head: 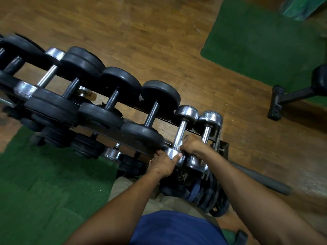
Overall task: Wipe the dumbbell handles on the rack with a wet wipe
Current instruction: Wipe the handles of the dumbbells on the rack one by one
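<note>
Your view is dim and warm — the wooden floor glows orange while the black plates sink into shadow. Glare spots sit on the chrome dumbbell heads just beyond your fingers. The far-left rack smears with motion blur, and the wide lens bends the edges.

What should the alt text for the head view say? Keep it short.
A person's right hand presses a white wipe on a chrome dumbbell's handle while the left hand grips its near end, on a rack of black and chrome dumbbells over wood floor.
</note>
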Demonstrator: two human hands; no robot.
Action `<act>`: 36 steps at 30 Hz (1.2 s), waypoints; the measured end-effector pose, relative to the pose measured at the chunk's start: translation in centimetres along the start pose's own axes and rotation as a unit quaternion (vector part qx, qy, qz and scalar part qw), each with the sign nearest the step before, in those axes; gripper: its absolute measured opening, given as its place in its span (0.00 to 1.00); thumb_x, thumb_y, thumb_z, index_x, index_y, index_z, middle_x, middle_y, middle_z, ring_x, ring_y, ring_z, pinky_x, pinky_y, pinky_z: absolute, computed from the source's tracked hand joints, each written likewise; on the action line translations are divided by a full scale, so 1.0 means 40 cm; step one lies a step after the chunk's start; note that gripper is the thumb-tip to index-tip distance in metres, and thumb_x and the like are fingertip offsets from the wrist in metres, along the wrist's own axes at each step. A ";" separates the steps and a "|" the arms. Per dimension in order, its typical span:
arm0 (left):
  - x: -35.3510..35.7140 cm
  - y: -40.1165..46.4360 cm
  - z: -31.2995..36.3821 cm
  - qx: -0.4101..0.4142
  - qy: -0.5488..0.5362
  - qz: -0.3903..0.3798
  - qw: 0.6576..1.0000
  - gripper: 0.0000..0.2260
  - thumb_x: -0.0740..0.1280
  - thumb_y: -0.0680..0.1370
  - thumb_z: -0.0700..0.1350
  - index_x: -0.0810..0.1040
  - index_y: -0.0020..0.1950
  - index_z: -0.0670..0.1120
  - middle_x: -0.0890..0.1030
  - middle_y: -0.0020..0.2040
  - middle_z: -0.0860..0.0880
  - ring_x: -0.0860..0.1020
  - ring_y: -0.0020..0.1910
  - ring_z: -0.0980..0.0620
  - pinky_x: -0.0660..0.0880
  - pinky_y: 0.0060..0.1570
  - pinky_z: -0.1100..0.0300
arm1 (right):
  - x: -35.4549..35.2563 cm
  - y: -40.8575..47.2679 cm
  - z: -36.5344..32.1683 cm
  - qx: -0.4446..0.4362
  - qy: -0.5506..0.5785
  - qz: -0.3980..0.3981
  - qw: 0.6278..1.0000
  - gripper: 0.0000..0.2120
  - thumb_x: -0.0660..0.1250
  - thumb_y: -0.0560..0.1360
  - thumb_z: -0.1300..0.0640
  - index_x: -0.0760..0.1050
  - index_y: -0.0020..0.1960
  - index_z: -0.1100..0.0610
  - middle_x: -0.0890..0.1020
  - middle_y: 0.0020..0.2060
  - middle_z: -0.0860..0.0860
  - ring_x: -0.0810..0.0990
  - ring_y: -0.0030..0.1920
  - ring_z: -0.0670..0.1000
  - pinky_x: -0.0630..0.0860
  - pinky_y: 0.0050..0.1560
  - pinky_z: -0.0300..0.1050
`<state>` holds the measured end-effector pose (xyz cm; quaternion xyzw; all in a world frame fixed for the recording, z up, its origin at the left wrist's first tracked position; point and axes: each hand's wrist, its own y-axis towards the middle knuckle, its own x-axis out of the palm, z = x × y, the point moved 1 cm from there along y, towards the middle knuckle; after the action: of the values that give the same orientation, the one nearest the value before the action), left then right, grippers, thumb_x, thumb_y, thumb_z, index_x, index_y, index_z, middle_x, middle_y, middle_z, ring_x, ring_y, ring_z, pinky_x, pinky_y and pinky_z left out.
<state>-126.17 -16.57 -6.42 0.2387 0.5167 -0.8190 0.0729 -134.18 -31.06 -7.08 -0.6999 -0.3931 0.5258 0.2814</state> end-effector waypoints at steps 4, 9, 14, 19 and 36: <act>0.001 0.001 -0.001 0.000 -0.001 0.001 1.000 0.48 0.59 0.75 0.74 0.57 0.77 0.35 0.65 0.76 0.34 0.67 0.74 0.36 0.65 0.72 0.46 | 0.006 0.012 -0.007 -0.016 -0.093 -0.035 0.995 0.01 0.69 0.74 0.63 0.78 0.44 0.59 0.81 0.42 0.53 0.76 0.33 0.49 0.69 0.30 0.39; 0.002 0.001 -0.002 0.001 0.000 0.009 1.000 0.48 0.60 0.75 0.74 0.57 0.76 0.35 0.65 0.76 0.34 0.67 0.74 0.37 0.65 0.72 0.47 | 0.036 0.063 0.002 0.001 -0.003 -0.022 1.000 0.10 0.61 0.77 0.66 0.80 0.52 0.63 0.84 0.47 0.59 0.82 0.42 0.55 0.80 0.43 0.48; -0.001 -0.002 0.000 -0.002 -0.005 0.012 1.000 0.48 0.61 0.75 0.73 0.57 0.76 0.35 0.65 0.76 0.34 0.67 0.74 0.36 0.66 0.71 0.47 | 0.022 0.052 0.008 0.072 0.340 -0.072 0.935 0.15 0.56 0.78 0.72 0.78 0.49 0.58 0.83 0.42 0.56 0.81 0.36 0.51 0.81 0.34 0.44; -0.001 -0.002 0.001 -0.002 0.002 0.019 1.000 0.46 0.61 0.76 0.73 0.60 0.75 0.35 0.67 0.75 0.34 0.68 0.74 0.36 0.66 0.71 0.47 | 0.000 0.039 0.023 0.065 0.407 -0.166 0.896 0.17 0.55 0.77 0.76 0.77 0.53 0.60 0.83 0.40 0.55 0.82 0.33 0.48 0.82 0.50 0.47; 0.006 0.008 -0.007 -0.015 0.013 0.000 1.000 0.50 0.58 0.73 0.77 0.60 0.76 0.37 0.67 0.75 0.36 0.68 0.73 0.36 0.66 0.72 0.45 | -0.013 0.024 -0.006 0.026 0.398 0.249 0.882 0.13 0.63 0.77 0.69 0.83 0.50 0.56 0.84 0.38 0.49 0.81 0.35 0.45 0.76 0.33 0.37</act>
<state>-126.18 -16.44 -6.89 0.2481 0.5297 -0.8081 0.0704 -133.76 -31.99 -7.51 -0.9176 -0.0468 0.2653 0.2922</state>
